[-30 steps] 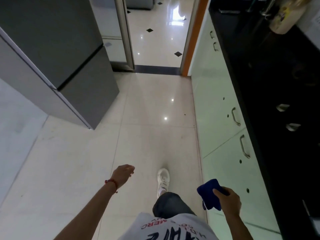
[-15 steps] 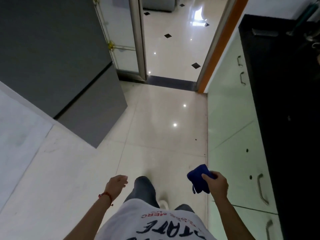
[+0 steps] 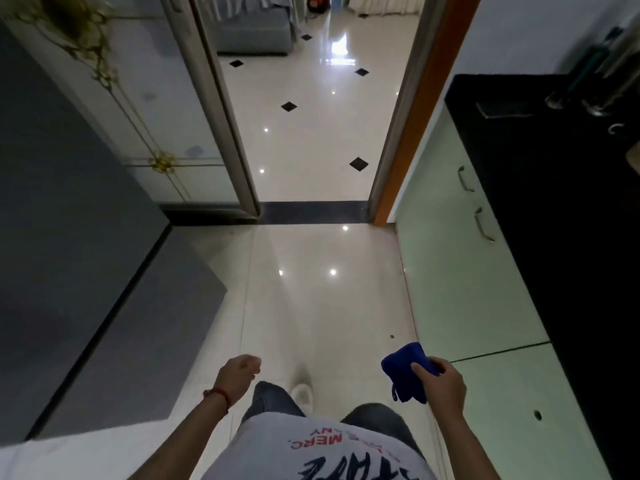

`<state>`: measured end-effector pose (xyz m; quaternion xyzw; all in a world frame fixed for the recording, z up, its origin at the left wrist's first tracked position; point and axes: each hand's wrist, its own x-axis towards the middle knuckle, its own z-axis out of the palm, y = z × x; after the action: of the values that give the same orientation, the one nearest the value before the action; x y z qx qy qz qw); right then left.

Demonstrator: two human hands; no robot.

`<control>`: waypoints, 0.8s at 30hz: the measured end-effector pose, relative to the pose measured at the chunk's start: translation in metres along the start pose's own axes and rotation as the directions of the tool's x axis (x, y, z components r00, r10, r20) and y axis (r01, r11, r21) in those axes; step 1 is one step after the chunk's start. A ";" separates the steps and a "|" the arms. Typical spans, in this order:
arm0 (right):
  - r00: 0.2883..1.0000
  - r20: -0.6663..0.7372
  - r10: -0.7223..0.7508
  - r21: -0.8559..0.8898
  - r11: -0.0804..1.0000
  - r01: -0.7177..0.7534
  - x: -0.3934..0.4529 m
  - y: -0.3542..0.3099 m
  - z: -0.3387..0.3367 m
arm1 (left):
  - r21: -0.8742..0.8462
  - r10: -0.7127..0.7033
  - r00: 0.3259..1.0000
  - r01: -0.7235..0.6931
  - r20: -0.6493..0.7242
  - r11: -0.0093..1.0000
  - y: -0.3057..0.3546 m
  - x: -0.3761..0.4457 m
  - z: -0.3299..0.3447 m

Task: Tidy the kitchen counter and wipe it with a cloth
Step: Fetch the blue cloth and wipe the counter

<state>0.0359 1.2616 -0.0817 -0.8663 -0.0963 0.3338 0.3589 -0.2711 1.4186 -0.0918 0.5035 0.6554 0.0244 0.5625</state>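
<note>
My right hand grips a bunched dark blue cloth at waist height, over the floor beside the pale green cabinet fronts. My left hand hangs at my side with loosely curled fingers and holds nothing; a red thread band circles its wrist. The black kitchen counter runs along the right edge of the view, well above and to the right of the cloth. Metal items stand at its far end, too dark and blurred to name.
A grey fridge fills the left side. Between it and the green cabinets runs a strip of glossy cream floor leading to an open doorway with an orange frame. My shoe and legs show below.
I have walked forward along the counter toward the doorway, which is now closer. My left hand dropped nearer to my side. The cloth stays held in my right hand.
</note>
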 end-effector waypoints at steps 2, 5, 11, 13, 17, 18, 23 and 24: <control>1.000 -0.020 0.004 0.003 1.000 -0.004 0.015 -0.017 0.004 | 0.059 0.054 0.998 -0.056 0.037 0.997 0.044 0.031 -0.002; 0.998 -0.067 0.021 0.044 0.999 -0.018 0.041 -0.038 0.004 | 0.095 0.103 0.990 -0.112 0.093 0.989 0.106 0.070 0.008; 0.983 -0.173 0.060 0.127 0.991 -0.038 0.114 -0.075 -0.018 | 0.194 0.173 0.970 -0.206 0.171 0.959 0.198 0.137 0.052; 0.977 -0.204 0.059 0.149 0.988 -0.028 0.136 -0.093 -0.031 | 0.242 0.182 0.963 -0.228 0.197 0.943 0.224 0.149 0.071; 0.967 -0.252 0.031 0.213 0.977 0.025 0.176 -0.128 -0.066 | 0.340 0.251 0.925 -0.343 0.286 0.875 0.284 0.160 0.110; 0.967 -0.254 0.019 0.237 0.971 0.043 0.184 -0.136 -0.075 | 0.365 0.284 0.907 -0.389 0.311 0.846 0.302 0.163 0.119; 0.945 -0.326 0.034 0.370 0.924 0.095 0.203 -0.159 -0.110 | 0.404 0.408 0.798 -0.584 0.444 0.704 0.385 0.166 0.170; 0.936 -0.348 0.057 0.395 0.914 0.091 0.205 -0.159 -0.115 | 0.401 0.423 0.773 -0.616 0.472 0.678 0.400 0.167 0.182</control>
<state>0.2777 1.3956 -0.0177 -0.8179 0.0332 0.1826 0.5447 0.1442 1.6329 -0.0379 0.8029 0.3536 -0.0855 0.4723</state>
